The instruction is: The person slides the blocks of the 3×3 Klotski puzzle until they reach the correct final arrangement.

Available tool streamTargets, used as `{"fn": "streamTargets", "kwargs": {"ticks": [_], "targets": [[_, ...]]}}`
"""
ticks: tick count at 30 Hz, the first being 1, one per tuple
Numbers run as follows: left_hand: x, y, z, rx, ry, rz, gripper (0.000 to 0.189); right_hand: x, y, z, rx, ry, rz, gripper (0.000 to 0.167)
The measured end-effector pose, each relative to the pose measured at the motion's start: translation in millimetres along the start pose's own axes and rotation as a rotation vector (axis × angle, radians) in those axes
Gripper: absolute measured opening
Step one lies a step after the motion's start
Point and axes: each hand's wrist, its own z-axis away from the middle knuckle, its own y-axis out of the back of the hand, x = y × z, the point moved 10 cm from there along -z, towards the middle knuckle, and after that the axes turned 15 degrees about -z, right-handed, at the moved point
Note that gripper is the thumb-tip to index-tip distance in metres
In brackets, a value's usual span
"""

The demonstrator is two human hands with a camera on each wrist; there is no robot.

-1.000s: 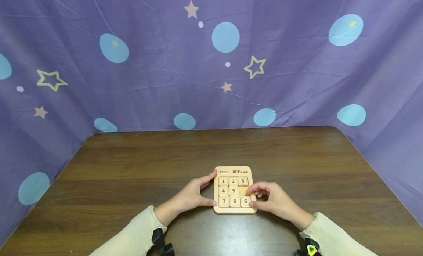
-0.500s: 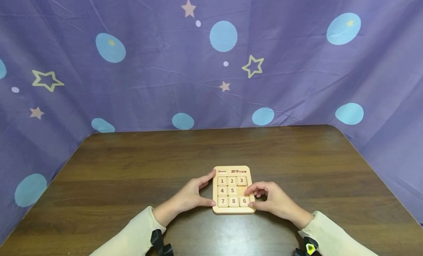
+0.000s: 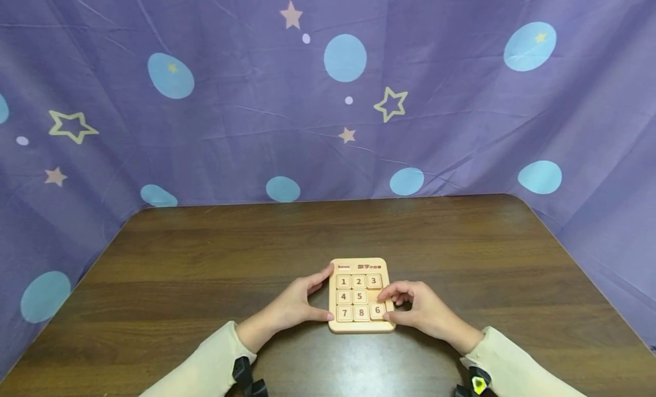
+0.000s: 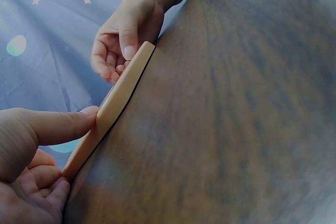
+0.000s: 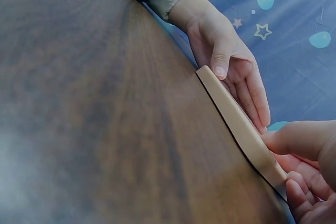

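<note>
A pale wooden number slide puzzle (image 3: 361, 327) lies flat on the table, with tiles 1 to 3 along its top row. My left hand (image 3: 290, 306) holds its left side, index finger near the upper corner and thumb near the lower one. At the right side, my right hand (image 3: 430, 311) has its thumb on the tile 6 (image 3: 377, 310) and its index fingertip at the vacant slot just above. Tile 6 sits slightly higher than tile 8 (image 3: 361, 312) beside it. Both wrist views show the puzzle edge-on, its tiles hidden.
The brown wood-grain table (image 3: 246, 237) surrounds the puzzle. Behind it hangs a purple curtain (image 3: 230, 101) with stars and blue dots. Black devices (image 3: 248, 377) are strapped at both wrists over pale sleeves.
Tile 6 has slid up a little toward the vacant slot, with the right thumb moving along with it. The left hand keeps its hold; the head view has shifted slightly.
</note>
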Motion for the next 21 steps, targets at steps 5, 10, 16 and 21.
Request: {"fn": "streamTargets", "kwargs": {"ticks": [5, 10, 16, 21], "targets": [[-0.9, 0.4, 0.3, -0.001, 0.018, -0.001, 0.090, 0.4, 0.5, -1.7, 0.010, -0.016, -0.008, 0.024], [1.2, 1.7, 0.2, 0.002, 0.005, -0.005, 0.089, -3.1, 0.3, -3.4, 0.017, -0.004, -0.028, 0.025], [1.6, 1.9, 0.0, 0.002, 0.003, -0.006, 0.089, -5.1, 1.7, -4.1, 0.041, -0.006, -0.040, 0.027], [-0.9, 0.7, 0.3, -0.004, 0.023, 0.003, 0.090, -1.6, 2.8, -5.3, 0.055, -0.008, -0.035, 0.026]]}}
